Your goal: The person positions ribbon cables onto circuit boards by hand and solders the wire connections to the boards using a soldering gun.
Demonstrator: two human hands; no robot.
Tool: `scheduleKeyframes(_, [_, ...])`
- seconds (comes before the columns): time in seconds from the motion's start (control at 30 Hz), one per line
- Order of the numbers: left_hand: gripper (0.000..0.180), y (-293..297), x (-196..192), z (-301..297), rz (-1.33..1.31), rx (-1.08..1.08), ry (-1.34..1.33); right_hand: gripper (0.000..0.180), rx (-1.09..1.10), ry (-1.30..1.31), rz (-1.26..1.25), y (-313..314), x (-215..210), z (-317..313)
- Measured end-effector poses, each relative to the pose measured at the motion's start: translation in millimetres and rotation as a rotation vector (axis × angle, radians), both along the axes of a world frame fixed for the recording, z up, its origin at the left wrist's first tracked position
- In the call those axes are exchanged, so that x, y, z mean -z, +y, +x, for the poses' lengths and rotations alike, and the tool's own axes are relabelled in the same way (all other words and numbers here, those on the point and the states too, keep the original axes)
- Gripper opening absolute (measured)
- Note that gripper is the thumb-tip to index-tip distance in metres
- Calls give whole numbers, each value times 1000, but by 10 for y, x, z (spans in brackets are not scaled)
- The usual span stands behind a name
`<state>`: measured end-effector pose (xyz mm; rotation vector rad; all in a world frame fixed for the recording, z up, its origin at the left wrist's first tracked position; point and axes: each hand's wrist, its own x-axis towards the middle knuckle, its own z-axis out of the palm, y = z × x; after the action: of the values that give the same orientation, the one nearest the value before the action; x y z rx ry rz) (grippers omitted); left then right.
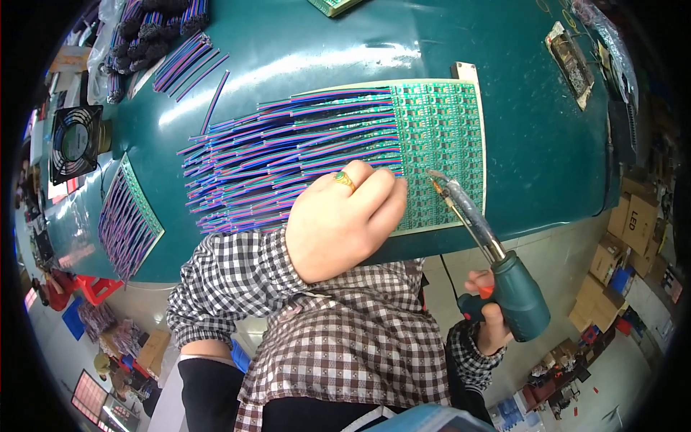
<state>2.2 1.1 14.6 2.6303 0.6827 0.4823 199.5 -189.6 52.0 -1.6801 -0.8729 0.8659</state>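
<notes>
A panel of small green circuit boards (440, 133) lies on the table in front of me. Rows of thin multicoloured wires (281, 147) run leftward from about its middle. My left hand (345, 216), with a green-stoned ring, rests over the wires at their board end. Its fingers are curled closed, and their tips are hidden beneath the hand. My right hand (492, 322) grips a dark green soldering gun (523, 297) by its handle. The gun's long metal shaft slants up and left, its tip over the panel just right of my left hand.
A second, smaller wired panel (140, 201) lies at the left near a black fan (75, 144). Loose wires (188, 66) and wire bundles (147, 32) are at the back left. A stained tray (571, 65) sits at the far right. Cardboard boxes (632, 225) stand beyond the table's right side.
</notes>
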Motion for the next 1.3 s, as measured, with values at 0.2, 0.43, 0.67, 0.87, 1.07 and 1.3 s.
scheduleKeyframes(0.2, [38, 5, 16, -34, 1, -16, 9, 58, 58, 14, 12, -89, 63, -6])
scheduleKeyframes(0.43, [35, 21, 124, -58, 146, 36, -85, 66, 62, 136, 35, -127, 66, 8])
scheduleKeyframes(0.67, [35, 5, 139, -51, 179, 34, -99, 77, 161, 197, -48, -119, 4, -42])
scheduleKeyframes(0.87, [35, 0, 153, -43, 202, 26, -102, 72, 131, 148, -72, -95, 2, -57])
scheduleKeyframes(1.07, [34, -8, 171, -27, 235, 24, -110, 65, 54, 77, -46, -125, 46, -20])
scheduleKeyframes(1.3, [32, 2, 145, -33, 206, 24, -120, 61, 70, 77, -57, -111, 60, -41])
